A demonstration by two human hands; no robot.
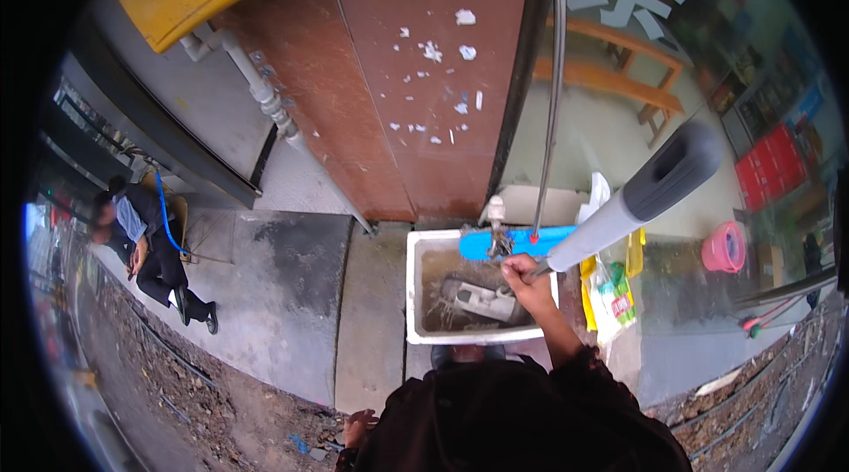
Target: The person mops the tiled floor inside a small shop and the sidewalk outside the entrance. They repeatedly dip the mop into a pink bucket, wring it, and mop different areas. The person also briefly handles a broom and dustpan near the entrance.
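My right hand point(527, 283) grips the lower part of a mop pole point(593, 233), whose dark grey end grip point(683, 167) tilts up to the right. Below it, a grey and white flat mop head point(484, 301) lies in murky water inside a white rectangular sink point(413, 293). A metal tap point(497, 223) rises over the sink's back rim, close to my hand. Behind the hand is a blue flat mop head point(481, 244) at the sink's back edge. Away at my left side hangs my left hand point(359, 427), fingers loosely apart and nothing visible in it.
A steel pole point(554, 114) with a blue grip stands against the glass. Plastic bags point(610, 299) lie right of the sink. A pink bucket point(723, 248) appears farther right. Leftward, a person point(156, 246) sits on a chair. Broken soil point(245, 419) borders the pavement.
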